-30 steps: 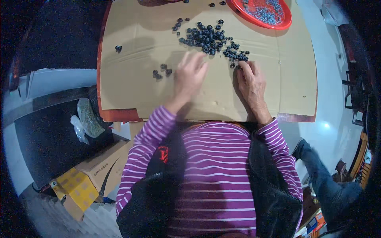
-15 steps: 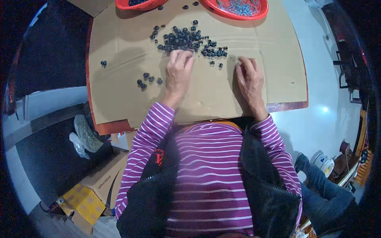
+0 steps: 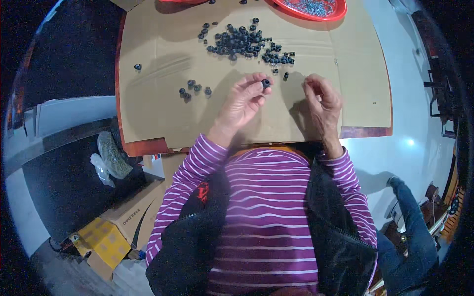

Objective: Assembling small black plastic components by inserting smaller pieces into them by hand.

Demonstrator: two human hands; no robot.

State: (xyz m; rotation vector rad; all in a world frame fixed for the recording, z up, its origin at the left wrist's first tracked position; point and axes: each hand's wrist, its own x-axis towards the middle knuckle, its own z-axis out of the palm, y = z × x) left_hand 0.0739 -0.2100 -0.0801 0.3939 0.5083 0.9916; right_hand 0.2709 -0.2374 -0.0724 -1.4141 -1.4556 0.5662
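My left hand (image 3: 243, 102) is raised over the cardboard sheet (image 3: 158, 116), pinching a small black round part (image 3: 266, 83) with a hole in it between thumb and fingertips. To its right, my right hand (image 3: 324, 101) has thumb and forefinger pressed together; whatever may be between them is too small to make out. Beyond both hands lies a loose pile of black round parts (image 3: 239, 42). Smaller black pieces (image 3: 279, 58) are scattered at the pile's right side. A little group of black parts (image 3: 196, 89) sits left of my left hand.
At the far right stands a red tray (image 3: 321, 18) of small shiny pieces; part of another red container (image 3: 182, 1) shows at the far edge. Left of the table are a filled plastic bag (image 3: 113, 157) and a cardboard box (image 3: 133, 213). Someone's jeans-clad leg (image 3: 414, 229) is at the right.
My left hand has come back from the pile's near edge toward me, now with a black part in its fingertips. My right hand stays pinched near the same place. The view has shifted slightly.
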